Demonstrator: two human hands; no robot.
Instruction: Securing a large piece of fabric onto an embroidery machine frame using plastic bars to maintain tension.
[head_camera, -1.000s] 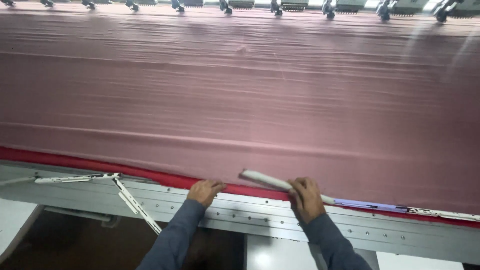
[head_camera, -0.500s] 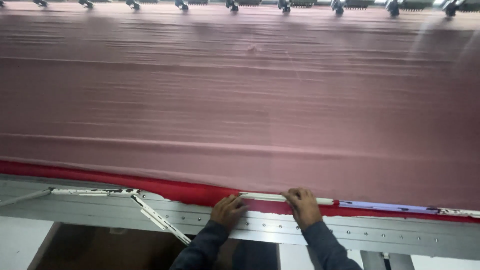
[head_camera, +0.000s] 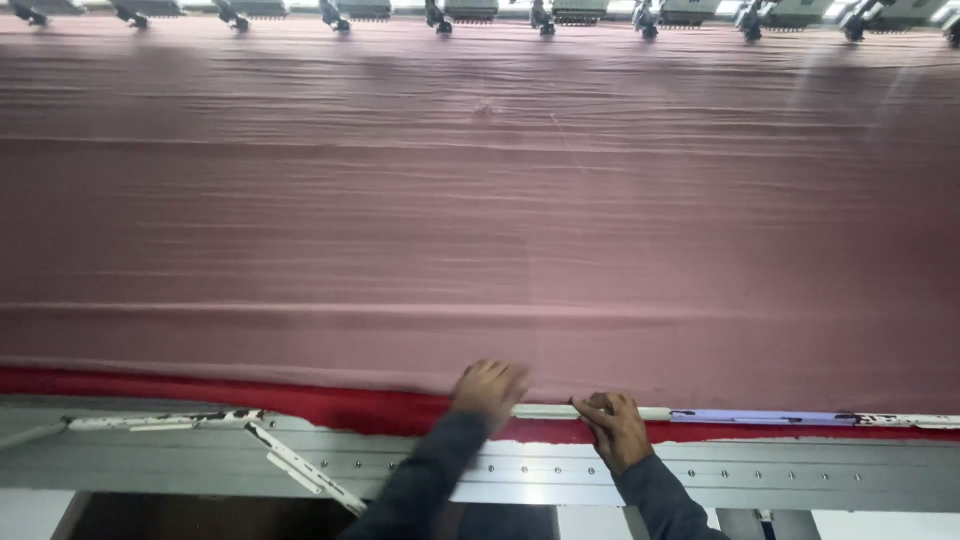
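Machine heads (head_camera: 560, 12) far; red edge (head_camera: 340, 405), white bar (head_camera: 780, 416) near.

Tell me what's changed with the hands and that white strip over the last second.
The white strip, lifted a second ago, now lies flat along the red edge. Left hand slid right, closer to the right hand, which keeps pressing the strip. The pink fabric stayed stretched.

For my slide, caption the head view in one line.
Both hands, left hand and right hand, press a white clamp strip along the pink fabric edge.
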